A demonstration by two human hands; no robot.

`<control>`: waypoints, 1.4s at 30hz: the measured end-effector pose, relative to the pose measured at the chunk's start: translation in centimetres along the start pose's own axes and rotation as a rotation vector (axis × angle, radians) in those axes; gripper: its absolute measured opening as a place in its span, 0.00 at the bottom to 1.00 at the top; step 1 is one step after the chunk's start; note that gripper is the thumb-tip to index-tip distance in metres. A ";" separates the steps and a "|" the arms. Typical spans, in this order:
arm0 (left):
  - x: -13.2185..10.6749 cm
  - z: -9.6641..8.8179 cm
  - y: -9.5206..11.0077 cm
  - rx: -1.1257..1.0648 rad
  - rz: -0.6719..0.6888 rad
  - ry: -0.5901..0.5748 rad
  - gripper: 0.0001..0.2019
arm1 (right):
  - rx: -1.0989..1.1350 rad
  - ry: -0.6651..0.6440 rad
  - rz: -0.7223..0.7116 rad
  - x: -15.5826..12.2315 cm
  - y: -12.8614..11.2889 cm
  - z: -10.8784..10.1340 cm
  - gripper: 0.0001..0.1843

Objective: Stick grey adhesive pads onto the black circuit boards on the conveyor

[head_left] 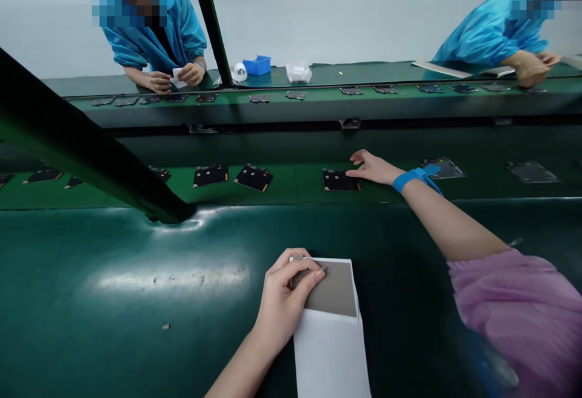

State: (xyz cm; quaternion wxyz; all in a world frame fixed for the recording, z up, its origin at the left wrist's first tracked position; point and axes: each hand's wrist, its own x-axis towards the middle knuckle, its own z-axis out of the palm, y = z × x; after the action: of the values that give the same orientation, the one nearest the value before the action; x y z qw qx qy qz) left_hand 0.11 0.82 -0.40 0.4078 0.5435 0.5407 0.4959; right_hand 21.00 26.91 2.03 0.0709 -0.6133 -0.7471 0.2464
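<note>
My left hand (284, 298) rests over a grey sheet (336, 292) on white paper (331, 355) lying on the near bench. Its thumb and forefinger are pinched together; a tiny greyish bit shows at their tips, too small to name. Reaching forward across the green belt, my right hand (370, 168) wears a blue wrist strap (416, 179). Its thumb and forefinger are apart, and a lower fingertip is at the right part of a flat black board (340, 181). Whether it touches the board I cannot tell.
More black boards (210, 175) (253, 177) lie along the belt (291, 195), with greyish ones (531, 172) at right. A dark post (91, 137) slants across the left. Beyond a second line of boards, two people in blue work near a blue bin (257, 65) and tape roll (239, 72).
</note>
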 end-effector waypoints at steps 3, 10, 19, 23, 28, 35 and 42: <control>-0.2 0.0 0.1 0.060 0.112 0.021 0.06 | -0.070 0.166 0.106 -1.9 -2.7 1.6 0.22; -0.9 -0.3 0.0 0.319 0.510 0.065 0.08 | -0.414 0.165 0.090 -3.7 -6.9 4.7 0.34; -1.9 -0.6 -0.2 0.414 0.445 -0.099 0.11 | -0.484 0.018 0.105 -3.0 -4.7 1.8 0.26; -1.8 -0.5 -0.3 0.339 0.433 -0.087 0.09 | -0.444 0.065 0.104 -3.3 -4.0 0.8 0.19; -1.3 -0.4 0.3 0.299 0.574 0.037 0.09 | -0.201 0.269 0.209 -4.5 -0.2 -2.7 0.19; -0.8 -0.4 0.8 0.159 0.370 0.151 0.06 | -0.143 0.385 0.370 -5.7 5.8 -3.1 0.16; -0.7 -0.3 0.3 0.139 0.300 0.151 0.05 | 0.031 0.420 -0.154 -10.9 0.0 0.3 0.11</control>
State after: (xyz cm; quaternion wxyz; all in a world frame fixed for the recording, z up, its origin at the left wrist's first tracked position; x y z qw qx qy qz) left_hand -0.07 0.04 -0.14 0.2492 0.6060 0.5156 0.5521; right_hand 23.47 16.48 3.95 0.2528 -0.5910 -0.7568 0.1186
